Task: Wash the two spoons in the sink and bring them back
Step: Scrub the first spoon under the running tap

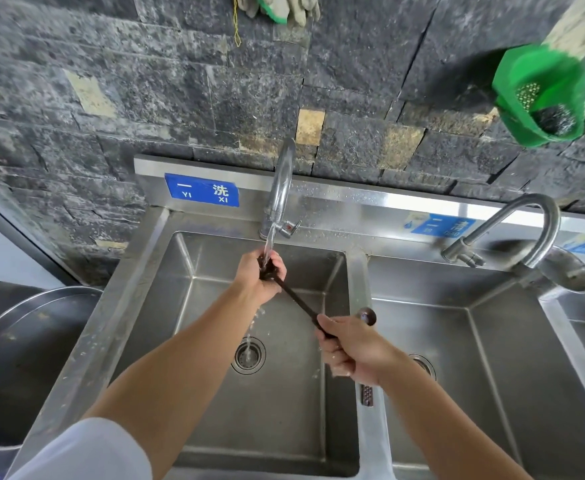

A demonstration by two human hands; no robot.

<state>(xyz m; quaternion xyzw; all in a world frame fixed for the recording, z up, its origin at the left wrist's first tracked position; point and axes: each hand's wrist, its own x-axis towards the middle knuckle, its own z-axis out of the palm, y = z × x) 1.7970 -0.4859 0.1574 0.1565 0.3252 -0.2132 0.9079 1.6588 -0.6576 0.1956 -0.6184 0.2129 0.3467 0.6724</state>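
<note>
Left grip [259,277] curled round the dark spoon [298,300] under the tap [281,188], washing; my right grip [353,348] clasps its handle plus the second spoon [367,316], due next.

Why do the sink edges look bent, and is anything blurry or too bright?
Head view: the wide lens bows the sink rim and wall lines; the green basket in the corner is smeared; glare whitens the steel ledge behind the right tap; the left hand and spoon look sharp.
</note>
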